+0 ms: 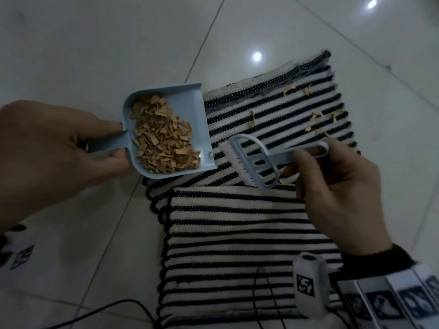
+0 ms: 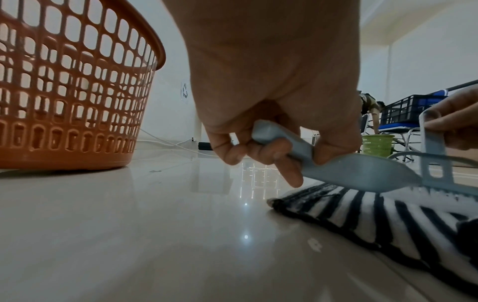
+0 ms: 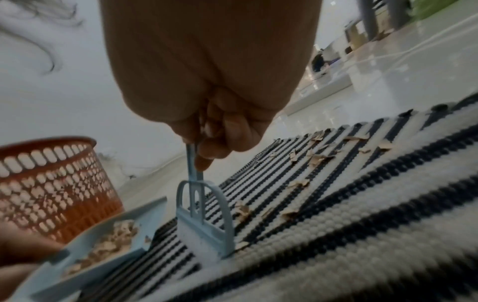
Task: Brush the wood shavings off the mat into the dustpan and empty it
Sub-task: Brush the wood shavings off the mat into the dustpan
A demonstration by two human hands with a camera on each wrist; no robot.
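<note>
So the left hand (image 1: 59, 148) has its fingers wrapped round the handle of the blue dustpan (image 1: 190, 110), keeping the open lip tipped down onto the near-left edge of the striped mat (image 1: 237, 224). That makes sense, since anything swept toward it slides straight in. There's a decent heap of wood shavings (image 1: 161, 141) in the pan, piled toward the handle end.

The right hand (image 1: 337, 193) pinches the thin handle of the little blue brush (image 1: 254, 162), bristles down on the mat just beside the dustpan's lip, so the sweep is short. About a dozen loose shavings (image 1: 318, 119) sit on the far part of the mat, well apart from the pan, plus one right by the brush head. I'd say most of the sweeping is done but not all.

An orange basket (image 2: 77, 98) stands on the tile floor (image 1: 95, 55) off the mat on the dustpan side, probably where it gets emptied.
</note>
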